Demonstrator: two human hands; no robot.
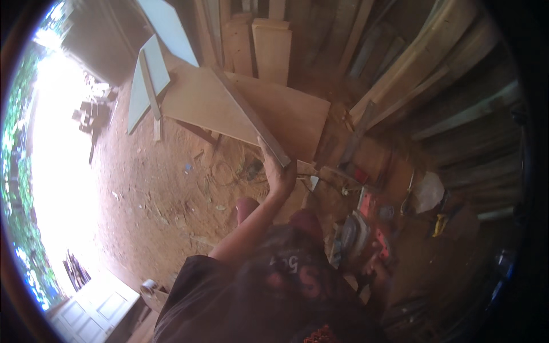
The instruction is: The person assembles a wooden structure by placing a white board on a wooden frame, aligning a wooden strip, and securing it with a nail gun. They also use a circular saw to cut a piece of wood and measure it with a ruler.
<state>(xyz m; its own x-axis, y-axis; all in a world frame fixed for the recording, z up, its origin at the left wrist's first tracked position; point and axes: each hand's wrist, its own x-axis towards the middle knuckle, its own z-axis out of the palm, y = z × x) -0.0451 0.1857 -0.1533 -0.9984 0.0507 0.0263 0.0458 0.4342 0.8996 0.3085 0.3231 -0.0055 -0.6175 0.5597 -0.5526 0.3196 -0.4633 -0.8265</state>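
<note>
My left hand [278, 173] is closed round the near end of a long narrow wooden strip [243, 111]. The strip slants away to the far left, over a broad brown wooden board [286, 108]. Down at the right, beside my leg, my right hand [374, 266] is in dim light and smeared. Its fingers seem wrapped on a red power tool [382, 237] with a rounded grey guard, which looks like a circular saw. Its handle is mostly hidden by the hand and the blur.
Two pale panels [171, 28] lean at the far left, one with a wooden stick across it. Upright planks [271, 51] and long beams [423, 57] stand along the far and right sides. A cable [229, 177] lies on the dirt floor. A white panelled door [97, 311] lies near left.
</note>
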